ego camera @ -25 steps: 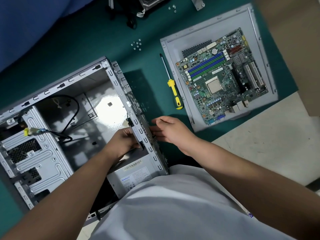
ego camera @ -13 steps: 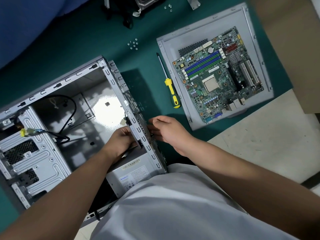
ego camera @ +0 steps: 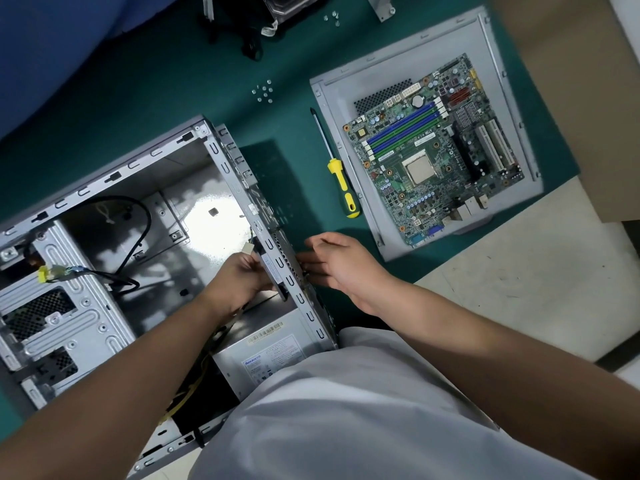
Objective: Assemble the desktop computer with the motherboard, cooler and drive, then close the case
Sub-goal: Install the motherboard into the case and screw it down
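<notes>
The grey computer case [ego camera: 114, 174] lies open on the green mat, with its power supply [ego camera: 270, 355] at the near end. My left hand [ego camera: 239, 282] is inside the case, its fingers curled round a black part [ego camera: 284, 293] held against the rear wall [ego camera: 273, 244]. My right hand [ego camera: 341, 261] is outside that wall, its straight fingers touching the metal. The motherboard [ego camera: 433, 161] rests on the grey side panel [ego camera: 339, 95] to the right. Part of the cooler [ego camera: 287, 5] shows at the top edge.
A yellow-handled screwdriver [ego camera: 341, 183] lies between the case and the side panel. Several loose screws [ego camera: 263, 91] lie on the mat, and more screws [ego camera: 331, 17] lie near the top. A cardboard box [ego camera: 571, 98] stands at the right. Black cables [ego camera: 138, 216] run inside the case.
My right hand's fingers have straightened against the rear wall. My left hand keeps its grip inside the case. The view has shifted slightly.
</notes>
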Demonstrator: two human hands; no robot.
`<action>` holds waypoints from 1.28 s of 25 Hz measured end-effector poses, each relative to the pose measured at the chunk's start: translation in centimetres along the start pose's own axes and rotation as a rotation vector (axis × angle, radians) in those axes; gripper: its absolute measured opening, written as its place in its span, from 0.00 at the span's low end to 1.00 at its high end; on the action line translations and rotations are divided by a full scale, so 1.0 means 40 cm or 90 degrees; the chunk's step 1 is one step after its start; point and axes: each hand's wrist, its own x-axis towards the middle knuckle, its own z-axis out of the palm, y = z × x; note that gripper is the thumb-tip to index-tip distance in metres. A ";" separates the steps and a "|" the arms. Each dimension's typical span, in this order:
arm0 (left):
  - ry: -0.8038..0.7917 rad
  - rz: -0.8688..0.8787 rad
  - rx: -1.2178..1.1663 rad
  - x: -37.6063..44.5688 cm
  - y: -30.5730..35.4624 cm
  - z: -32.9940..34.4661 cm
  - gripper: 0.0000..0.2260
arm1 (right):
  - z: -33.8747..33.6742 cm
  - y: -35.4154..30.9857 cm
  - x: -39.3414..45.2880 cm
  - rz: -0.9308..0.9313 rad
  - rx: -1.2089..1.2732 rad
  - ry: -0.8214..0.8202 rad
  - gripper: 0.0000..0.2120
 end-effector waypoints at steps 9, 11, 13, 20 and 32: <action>-0.016 -0.040 -0.090 0.029 -0.026 -0.021 0.08 | 0.001 -0.002 -0.015 0.023 0.066 0.039 0.05; -0.018 -0.029 -0.091 0.030 -0.025 -0.022 0.09 | 0.004 0.006 -0.009 0.017 0.049 0.042 0.06; -0.012 -0.012 -0.080 0.032 -0.024 -0.022 0.09 | 0.007 0.011 -0.003 0.004 0.034 0.045 0.06; 0.010 0.026 -0.015 0.027 -0.027 -0.017 0.07 | 0.000 0.032 0.012 -0.012 0.036 0.065 0.07; 0.027 0.012 -0.054 0.012 0.005 -0.010 0.08 | -0.053 0.039 0.048 0.011 0.055 0.044 0.08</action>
